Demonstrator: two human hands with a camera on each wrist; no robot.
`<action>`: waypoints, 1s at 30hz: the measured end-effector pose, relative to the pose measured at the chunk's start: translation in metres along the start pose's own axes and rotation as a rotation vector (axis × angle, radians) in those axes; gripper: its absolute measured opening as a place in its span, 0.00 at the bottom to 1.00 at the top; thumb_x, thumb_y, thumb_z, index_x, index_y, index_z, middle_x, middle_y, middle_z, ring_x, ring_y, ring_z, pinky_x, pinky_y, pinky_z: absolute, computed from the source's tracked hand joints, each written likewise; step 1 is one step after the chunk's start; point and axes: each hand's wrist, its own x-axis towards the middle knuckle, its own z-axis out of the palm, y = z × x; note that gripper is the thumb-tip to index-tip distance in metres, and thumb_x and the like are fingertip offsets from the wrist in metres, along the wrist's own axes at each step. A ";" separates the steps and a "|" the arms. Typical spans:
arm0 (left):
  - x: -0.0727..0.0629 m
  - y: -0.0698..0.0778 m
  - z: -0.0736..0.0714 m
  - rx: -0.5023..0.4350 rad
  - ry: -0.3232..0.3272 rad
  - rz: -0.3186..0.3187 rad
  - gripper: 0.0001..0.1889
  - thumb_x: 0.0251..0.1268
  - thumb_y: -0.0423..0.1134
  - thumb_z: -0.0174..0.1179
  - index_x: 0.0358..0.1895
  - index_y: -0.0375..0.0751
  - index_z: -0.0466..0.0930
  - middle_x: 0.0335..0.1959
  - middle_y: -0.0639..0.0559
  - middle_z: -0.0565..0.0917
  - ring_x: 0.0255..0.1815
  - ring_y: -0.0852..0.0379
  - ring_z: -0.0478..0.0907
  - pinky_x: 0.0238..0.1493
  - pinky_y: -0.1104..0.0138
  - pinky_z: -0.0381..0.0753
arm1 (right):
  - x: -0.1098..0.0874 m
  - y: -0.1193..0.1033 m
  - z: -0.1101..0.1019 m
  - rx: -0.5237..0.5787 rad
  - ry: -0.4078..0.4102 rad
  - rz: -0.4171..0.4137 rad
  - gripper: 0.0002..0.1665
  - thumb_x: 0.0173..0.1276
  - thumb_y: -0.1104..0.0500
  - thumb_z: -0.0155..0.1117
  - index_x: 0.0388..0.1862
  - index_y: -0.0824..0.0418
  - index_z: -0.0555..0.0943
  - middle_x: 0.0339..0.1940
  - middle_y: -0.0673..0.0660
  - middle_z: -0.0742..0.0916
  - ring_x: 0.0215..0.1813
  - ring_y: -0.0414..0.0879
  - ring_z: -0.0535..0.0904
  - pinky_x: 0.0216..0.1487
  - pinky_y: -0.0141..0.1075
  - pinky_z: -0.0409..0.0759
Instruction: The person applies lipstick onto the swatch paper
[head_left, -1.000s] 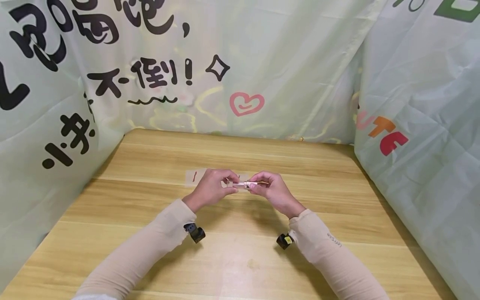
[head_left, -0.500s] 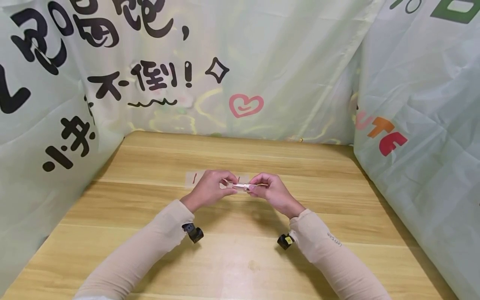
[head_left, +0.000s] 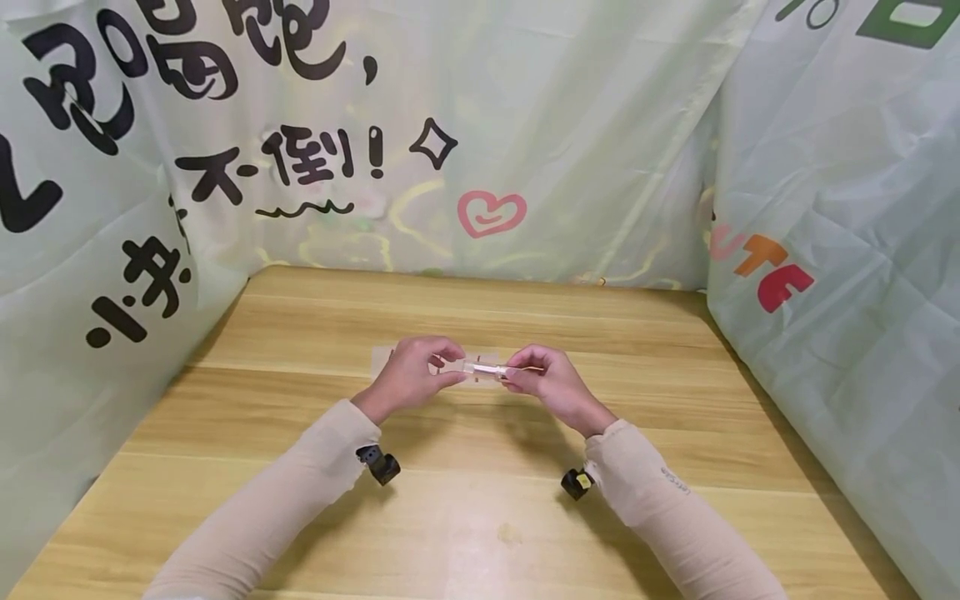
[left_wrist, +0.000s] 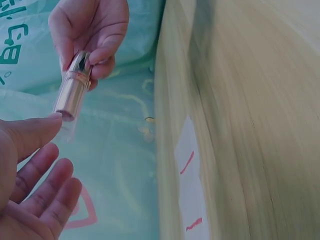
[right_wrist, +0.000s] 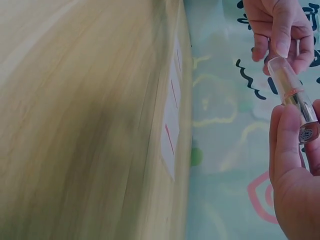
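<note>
A lipstick tube (head_left: 486, 368) with a clear cap and a shiny metallic body lies sideways between the two hands, above the table. My right hand (head_left: 551, 379) pinches it by its base end between thumb and fingers; a round label on the base shows in the right wrist view. The clear cap (right_wrist: 278, 67) points toward my left hand (head_left: 414, 372). That hand's thumb and fingers are spread apart, the thumb tip right at the cap's end in the left wrist view. Nothing is gripped in the left hand.
On the wooden table (head_left: 480, 492), beneath and behind the hands, lies a pale paper strip (left_wrist: 191, 185) with red marks. Printed cloth hangings (head_left: 585, 150) stand along the back and both sides of the table.
My left hand has drawn slightly to the left and its fingers have come off the capped end, so more of the lipstick tube shows. My right hand keeps its pinch nearly in place.
</note>
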 end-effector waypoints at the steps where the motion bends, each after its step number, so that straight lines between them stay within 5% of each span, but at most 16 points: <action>1: -0.001 -0.001 -0.001 0.005 0.001 -0.003 0.12 0.56 0.33 0.71 0.42 0.34 0.83 0.40 0.44 0.86 0.42 0.47 0.83 0.42 0.62 0.84 | 0.000 0.000 -0.001 -0.008 0.004 -0.002 0.05 0.67 0.73 0.60 0.40 0.76 0.76 0.39 0.62 0.82 0.40 0.45 0.83 0.46 0.36 0.84; 15: -0.016 -0.022 -0.016 0.077 -0.005 -0.099 0.12 0.63 0.37 0.66 0.47 0.36 0.82 0.45 0.43 0.85 0.48 0.46 0.81 0.47 0.58 0.82 | 0.003 0.008 -0.017 -0.138 0.125 -0.016 0.05 0.67 0.71 0.62 0.40 0.72 0.77 0.40 0.63 0.82 0.43 0.53 0.83 0.46 0.36 0.84; 22: -0.027 -0.037 -0.026 0.106 -0.022 -0.158 0.18 0.62 0.38 0.66 0.53 0.35 0.80 0.52 0.42 0.82 0.53 0.43 0.79 0.52 0.54 0.80 | 0.007 0.013 -0.030 -0.207 0.181 -0.010 0.07 0.67 0.69 0.62 0.42 0.72 0.76 0.41 0.63 0.81 0.41 0.48 0.82 0.52 0.47 0.82; 30: -0.043 -0.054 -0.041 0.160 -0.088 -0.271 0.28 0.64 0.42 0.65 0.64 0.34 0.72 0.62 0.36 0.75 0.59 0.34 0.73 0.58 0.44 0.72 | 0.012 0.019 -0.043 -0.263 0.238 0.017 0.10 0.67 0.65 0.62 0.44 0.70 0.76 0.41 0.62 0.82 0.46 0.59 0.81 0.52 0.48 0.82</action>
